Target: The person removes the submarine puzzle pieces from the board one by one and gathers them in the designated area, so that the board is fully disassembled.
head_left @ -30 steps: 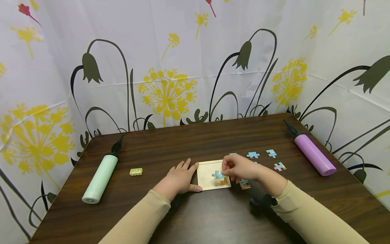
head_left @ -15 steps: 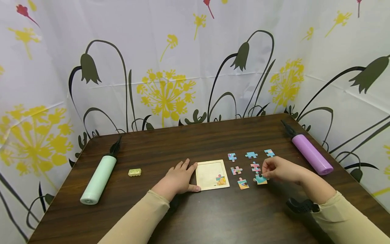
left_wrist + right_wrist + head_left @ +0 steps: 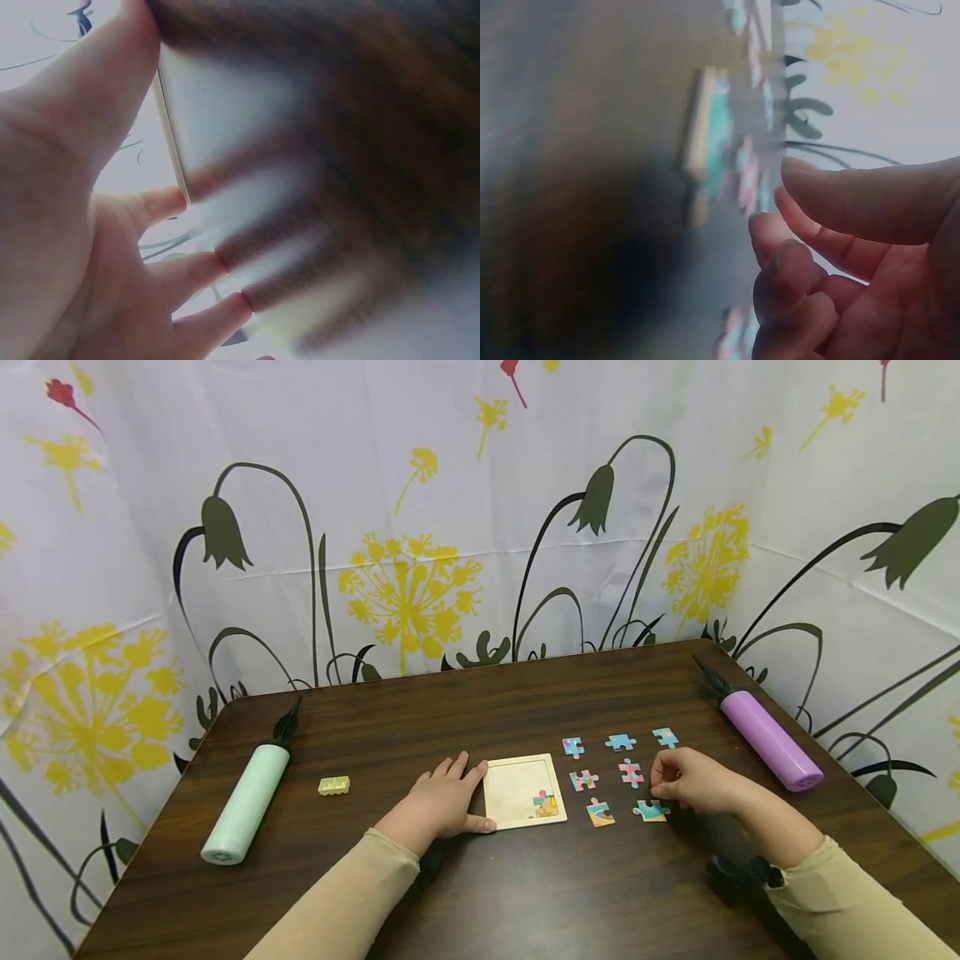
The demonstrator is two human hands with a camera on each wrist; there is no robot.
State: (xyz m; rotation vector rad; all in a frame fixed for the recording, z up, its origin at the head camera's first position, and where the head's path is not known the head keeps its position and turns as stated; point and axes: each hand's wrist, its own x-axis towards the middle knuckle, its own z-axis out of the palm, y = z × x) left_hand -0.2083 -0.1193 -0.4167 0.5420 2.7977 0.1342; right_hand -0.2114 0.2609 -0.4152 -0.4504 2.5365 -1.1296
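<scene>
My left hand (image 3: 442, 797) lies spread at the left edge of a pale square puzzle frame (image 3: 513, 818), fingertips and thumb at its rim. A printed puzzle piece (image 3: 547, 806) sits in the frame's lower right corner. My right hand (image 3: 693, 781) hovers just right of a teal puzzle piece (image 3: 651, 811) lying on the table. In the right wrist view, the thumb (image 3: 855, 199) stands apart from loosely curled fingers (image 3: 784, 277), with nothing between them. In the left wrist view, the left fingers (image 3: 195, 277) meet the table beside the frame.
Several loose puzzle pieces, among them a pink one (image 3: 631, 772) and a blue one (image 3: 620, 742), lie right of the frame. A green toy block (image 3: 333, 786) and a mint hand pump (image 3: 247, 802) are at left, a purple pump (image 3: 772, 739) at right. A patterned curtain (image 3: 420, 510) hangs behind.
My right hand has carried the teal piece from over the frame to the right, set it among the loose pieces and let go. My left hand has stayed at the frame.
</scene>
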